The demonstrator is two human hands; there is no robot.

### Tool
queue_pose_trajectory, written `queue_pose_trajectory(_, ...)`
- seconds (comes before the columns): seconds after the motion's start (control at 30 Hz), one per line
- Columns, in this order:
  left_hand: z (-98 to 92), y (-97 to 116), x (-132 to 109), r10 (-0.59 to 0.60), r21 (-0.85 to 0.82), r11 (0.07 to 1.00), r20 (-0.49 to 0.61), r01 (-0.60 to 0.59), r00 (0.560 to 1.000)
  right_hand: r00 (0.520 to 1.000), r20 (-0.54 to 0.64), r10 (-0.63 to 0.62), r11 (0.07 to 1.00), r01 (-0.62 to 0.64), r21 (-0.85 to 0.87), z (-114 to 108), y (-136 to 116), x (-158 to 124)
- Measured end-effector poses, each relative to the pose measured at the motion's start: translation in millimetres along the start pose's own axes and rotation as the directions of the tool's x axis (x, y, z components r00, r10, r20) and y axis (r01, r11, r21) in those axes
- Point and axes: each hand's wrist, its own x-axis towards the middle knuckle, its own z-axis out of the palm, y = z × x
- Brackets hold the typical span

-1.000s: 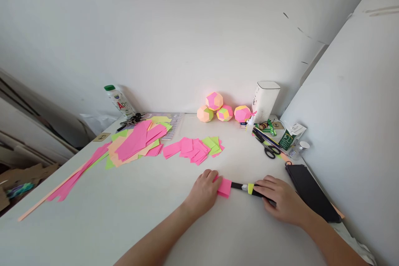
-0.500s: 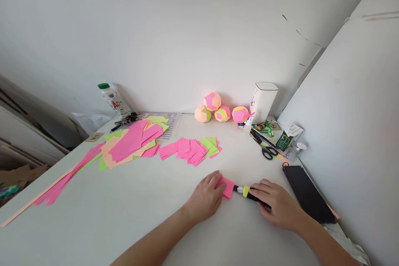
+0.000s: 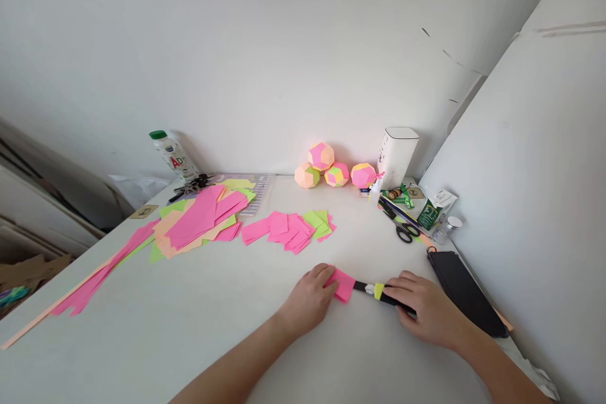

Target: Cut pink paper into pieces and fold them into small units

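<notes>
"Toward the front of the white table (image 3: pixel 227 309), what lies between your hands?"

"Just ahead of me, a small, seemingly folded rectangle of bright pink paper (image 3: pixel 343 285), its left end under my fingers."

"How is each hand set?"

"My left hand (image 3: pixel 310 295) has its fingers drawn together and curled down over that end; I take it this pins the paper so it won't slide. Whether the thumb pinches from below, I can't tell. My right hand (image 3: pixel 421 309) is wrapped round a slim black tool with a lime-yellow band (image 3: pixel 379 291), fingers laid along the top, probably for fine control."

"Why point it leftward?"

"Its narrow end meets the paper's right edge, so one hand can steady while the other guides, I'd judge. I can't see whether the tip sits inside a fold or underneath."

"And everything farther back?"

"Loose pink paper slips (image 3: pixel 288 231) overlap beyond my left hand, likely within easy reach. Multicoloured faceted paper balls (image 3: pixel 320 156) stand near the wall, one resting on two others, which presumably saves room. The scissors with black loop handles (image 3: pixel 404 233) lie beyond my right hand, apart from the paper, perhaps since both hands are occupied."
</notes>
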Motion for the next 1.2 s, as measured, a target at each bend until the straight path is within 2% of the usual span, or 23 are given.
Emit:
queue_pose_trajectory(0.17,-8.4,7,3,-0.036,-0.082,0.996,0.022,0.038,0.999,1.0,-0.018,-0.007,1.0,0.007,-0.011,1,-1,0)
queue_pose_trajectory(0.43,5.0,7,5,-0.071,-0.02,0.997,-0.039,0.07,0.997,1.0,-0.011,-0.005,1.0,0.005,-0.018,1,-4,1)
queue_pose_trajectory(0.7,4.9,4,6,-0.072,-0.07,0.995,-0.072,0.067,0.995,0.999,-0.013,-0.038,0.999,0.038,0.007,1,-9,1)
queue_pose_trajectory(1.2,4.0,4,7,-0.101,-0.044,0.994,-0.003,0.101,0.995,0.998,-0.032,-0.056,0.998,0.055,-0.009,2,-4,0)
